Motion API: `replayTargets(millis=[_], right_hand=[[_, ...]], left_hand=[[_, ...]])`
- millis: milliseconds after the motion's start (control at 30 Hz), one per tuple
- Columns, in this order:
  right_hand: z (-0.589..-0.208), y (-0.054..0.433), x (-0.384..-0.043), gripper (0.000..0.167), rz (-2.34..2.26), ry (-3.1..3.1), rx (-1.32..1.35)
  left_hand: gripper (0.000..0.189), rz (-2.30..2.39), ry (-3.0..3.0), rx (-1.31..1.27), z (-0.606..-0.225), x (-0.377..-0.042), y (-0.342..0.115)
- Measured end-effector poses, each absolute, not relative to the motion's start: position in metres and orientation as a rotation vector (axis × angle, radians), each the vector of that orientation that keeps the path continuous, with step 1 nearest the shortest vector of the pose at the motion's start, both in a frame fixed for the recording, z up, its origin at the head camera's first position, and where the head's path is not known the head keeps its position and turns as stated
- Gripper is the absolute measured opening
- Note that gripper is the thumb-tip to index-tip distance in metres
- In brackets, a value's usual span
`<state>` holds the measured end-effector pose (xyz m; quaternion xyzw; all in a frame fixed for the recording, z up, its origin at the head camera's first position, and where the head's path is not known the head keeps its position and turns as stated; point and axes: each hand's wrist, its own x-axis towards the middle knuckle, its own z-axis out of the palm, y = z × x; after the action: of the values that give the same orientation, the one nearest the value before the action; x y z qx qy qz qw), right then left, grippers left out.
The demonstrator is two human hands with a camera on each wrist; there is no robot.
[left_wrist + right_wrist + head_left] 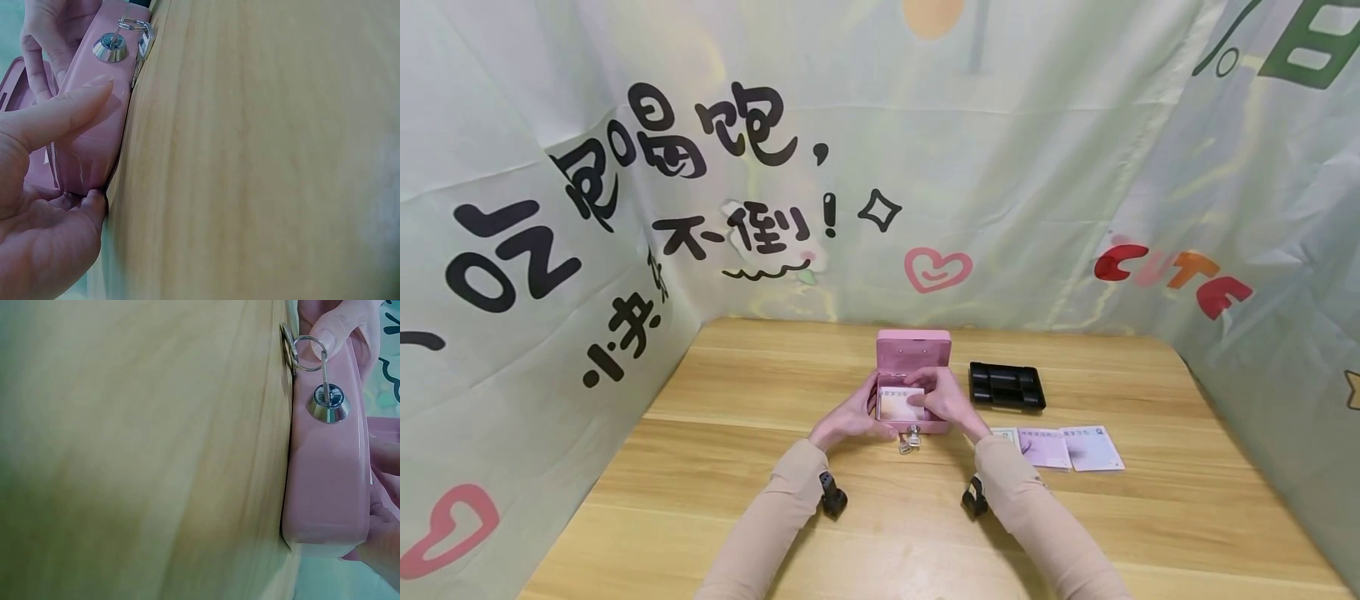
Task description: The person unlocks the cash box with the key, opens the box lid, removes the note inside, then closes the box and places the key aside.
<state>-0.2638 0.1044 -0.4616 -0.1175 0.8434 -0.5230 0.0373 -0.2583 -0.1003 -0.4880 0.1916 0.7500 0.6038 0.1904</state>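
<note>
A pink cash box (936, 427) stands on the table with its lid (914, 346) raised. My left hand (853, 414) grips its left end, the thumb (75, 112) lying across the front wall and fingertips at the lower corner. Over the box's inside, my right hand (946, 396) pinches a stack of printed notes (898, 406), thumb on their face; the box wall hides part of those fingers in the right wrist view. A key sits in the round metal lock (328, 403) on the front, and a ring (309, 353) with another key hangs from it.
A black compartment tray (1007, 386) lies to the right of the box. In front of it, more notes, purple (1045, 447) and bluish (1093, 448), lie in a row, partly behind the right forearm. Printed curtains (1030, 167) enclose the wooden table (760, 379) at the back and sides.
</note>
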Motion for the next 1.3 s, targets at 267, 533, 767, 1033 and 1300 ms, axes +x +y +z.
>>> replayTargets(millis=[267, 533, 767, 1033, 1300], right_hand=[[-0.459, 0.103, -0.261, 0.028, -1.586, 2.604, -0.317], [-0.460, 0.105, -0.261, 0.021, -1.631, 2.694, -0.329], [-0.457, 0.107, -0.259, 0.016, -1.662, 2.757, -0.276], [-0.453, 0.111, -0.255, 0.013, -1.714, 2.838, -0.206], [-0.450, 0.117, -0.251, 0.017, -1.810, 2.799, -0.194]], left_hand=[[0.124, 1.694, 2.095, 0.522, -0.488, -0.258, -0.100], [0.126, 1.664, 2.139, 0.473, -0.490, -0.258, -0.100], [0.127, 1.680, 2.132, 0.506, -0.490, -0.259, -0.100], [0.126, 1.680, 2.128, 0.465, -0.489, -0.258, -0.100], [0.125, 1.709, 2.096, 0.463, -0.490, -0.258, -0.099]])
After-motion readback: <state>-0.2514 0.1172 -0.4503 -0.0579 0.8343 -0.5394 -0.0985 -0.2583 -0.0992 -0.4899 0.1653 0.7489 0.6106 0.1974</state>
